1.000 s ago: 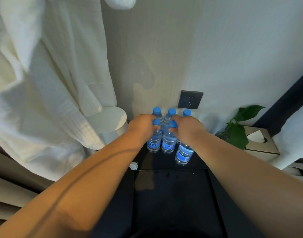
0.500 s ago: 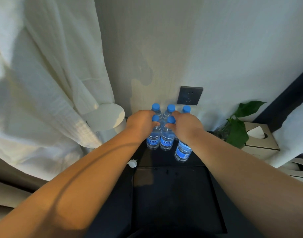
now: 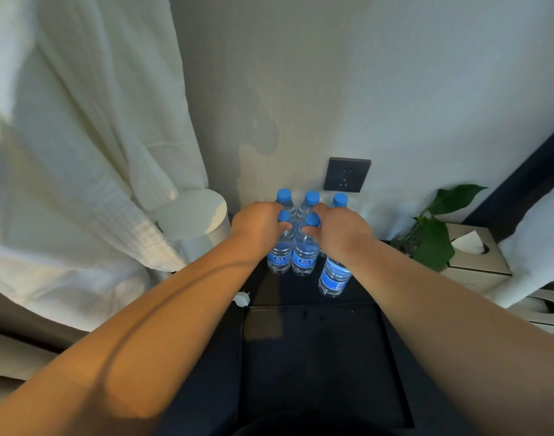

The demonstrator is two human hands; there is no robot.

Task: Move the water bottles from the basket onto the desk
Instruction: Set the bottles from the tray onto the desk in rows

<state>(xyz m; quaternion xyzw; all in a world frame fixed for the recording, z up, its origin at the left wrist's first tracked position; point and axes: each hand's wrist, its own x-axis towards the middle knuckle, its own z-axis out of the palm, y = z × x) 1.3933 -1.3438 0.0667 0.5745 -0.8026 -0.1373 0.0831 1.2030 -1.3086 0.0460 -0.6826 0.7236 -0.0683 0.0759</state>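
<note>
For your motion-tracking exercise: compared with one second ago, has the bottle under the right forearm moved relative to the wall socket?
No. The bottle keeps the same place below the wall socket; only the camera view has shifted.

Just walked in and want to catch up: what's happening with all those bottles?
A person is reaching both bare arms over a dark desk toward a cluster of clear plastic water bottles with blue caps standing upright against the wall. The left hand is closed around the neck of one front bottle, the right hand around the neck of the one beside it. At least five blue caps show. A leafy green plant stands to the right.
</note>
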